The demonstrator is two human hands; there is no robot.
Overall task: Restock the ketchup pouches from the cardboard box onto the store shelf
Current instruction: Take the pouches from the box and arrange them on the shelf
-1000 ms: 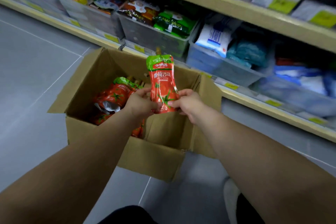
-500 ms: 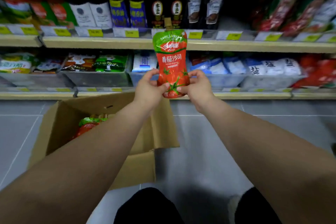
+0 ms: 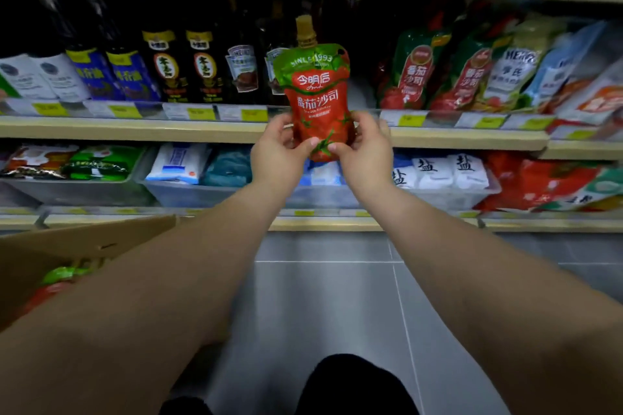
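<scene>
Pouch: red-and-green ketchup pouch with a tan screw cap [image 3: 317, 101], held upright at centre frame, label facing the camera, cap topmost. Gripped at its lower corners from both sides: left hand [image 3: 281, 153] closed on the lower left edge, thumb across the front; right hand [image 3: 364, 150] closed on the lower right edge, thumb likewise on the front. Raised in front of the pale wooden middle shelf [image 3: 135, 131], overlapping its front lip and the yellow price tags [image 3: 201, 113]; whether touching the shelf, cannot tell.

Behind, at upper left of the frame, dark glass sauce bottles [image 3: 168, 71] in a row. At upper right, similar red-and-green ketchup pouches [image 3: 416, 71] leaning on the same shelf, beside pale sachets. Below, clear plastic bins of white salt bags [image 3: 438, 175].

At lower left, brown cardboard box [image 3: 67, 246] on the grey tiled floor [image 3: 323, 296], partly hidden by the left forearm, with more red-and-green pouches in the box [image 3: 57, 283] inside.
</scene>
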